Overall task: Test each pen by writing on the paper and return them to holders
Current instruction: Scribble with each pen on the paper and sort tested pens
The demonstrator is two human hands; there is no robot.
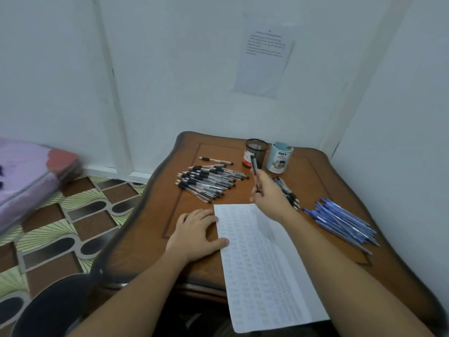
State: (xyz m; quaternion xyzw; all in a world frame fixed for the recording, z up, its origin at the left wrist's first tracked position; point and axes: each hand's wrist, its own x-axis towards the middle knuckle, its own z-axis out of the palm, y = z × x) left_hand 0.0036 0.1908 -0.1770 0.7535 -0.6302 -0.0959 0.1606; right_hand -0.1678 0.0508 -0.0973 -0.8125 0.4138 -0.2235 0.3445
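- Pale blue cylindrical plastic pen holder [279, 158], near the far edge of the brown wooden table [315, 171]: "DIY" in dark capitals below its rim; the smaller print beneath is too small to read.
- Black mesh cylindrical pen holder [256, 152], just beside it: red-and-white label, lettering illegible.
- White printed sheet on the wall [263, 57]: text lines too blurred to read.
- Long white paper [262, 263] at the table's near edge: rows of faint marks, unreadable.

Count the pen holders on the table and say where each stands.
2. The black mesh holder stands far back on the table, behind the black pen the right hand holds; the pale blue holder stands just right of it.
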